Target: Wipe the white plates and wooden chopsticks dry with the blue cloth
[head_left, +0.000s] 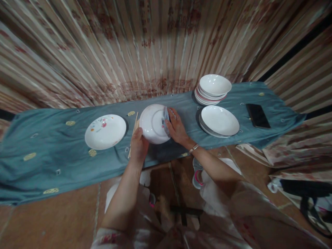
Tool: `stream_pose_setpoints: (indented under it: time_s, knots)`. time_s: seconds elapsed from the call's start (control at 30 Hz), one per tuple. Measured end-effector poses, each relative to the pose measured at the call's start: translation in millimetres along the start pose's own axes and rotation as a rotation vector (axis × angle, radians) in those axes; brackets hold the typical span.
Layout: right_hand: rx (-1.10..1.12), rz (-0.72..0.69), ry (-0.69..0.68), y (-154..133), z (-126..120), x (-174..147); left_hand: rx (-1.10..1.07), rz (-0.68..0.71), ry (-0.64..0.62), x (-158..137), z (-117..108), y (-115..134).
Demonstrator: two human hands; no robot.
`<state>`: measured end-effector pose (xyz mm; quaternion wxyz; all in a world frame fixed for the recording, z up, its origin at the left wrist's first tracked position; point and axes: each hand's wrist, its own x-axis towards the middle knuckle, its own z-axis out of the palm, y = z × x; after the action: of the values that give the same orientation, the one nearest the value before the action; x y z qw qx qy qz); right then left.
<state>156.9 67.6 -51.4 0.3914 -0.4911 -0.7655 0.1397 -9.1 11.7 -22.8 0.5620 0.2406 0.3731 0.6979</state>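
Note:
A white bowl (153, 124) is tilted so that its underside and foot ring face me. My left hand (139, 143) grips its lower left rim, thumb on the outside. Against the right side of the bowl, my right hand (177, 128) presses a thin grey-blue cloth (166, 121), partly hidden under the fingers. Wooden chopsticks (135, 128) lie on the table just left of the bowl, partly covered by my left hand. Farther left is a white oval plate (106, 133) with a flower pattern.
A teal tablecloth (70, 173) covers the narrow table. To the right stand stacked bowls (215, 85) and, nearer me, stacked plates (220, 121). A black phone (258, 116) lies beyond them. Pleated curtain (155, 52) hangs behind the table.

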Motion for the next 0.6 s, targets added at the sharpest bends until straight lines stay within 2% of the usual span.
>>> stream_pose_setpoints:
  time_s: [0.4,0.6]
  knots:
    - [-0.046,-0.095,-0.006,-13,10,-26,-0.046,-0.047,0.039,6,-13,-6]
    - [-0.090,-0.120,-0.046,-18,9,-39,-0.049,-0.039,-0.002,8,-14,-8]
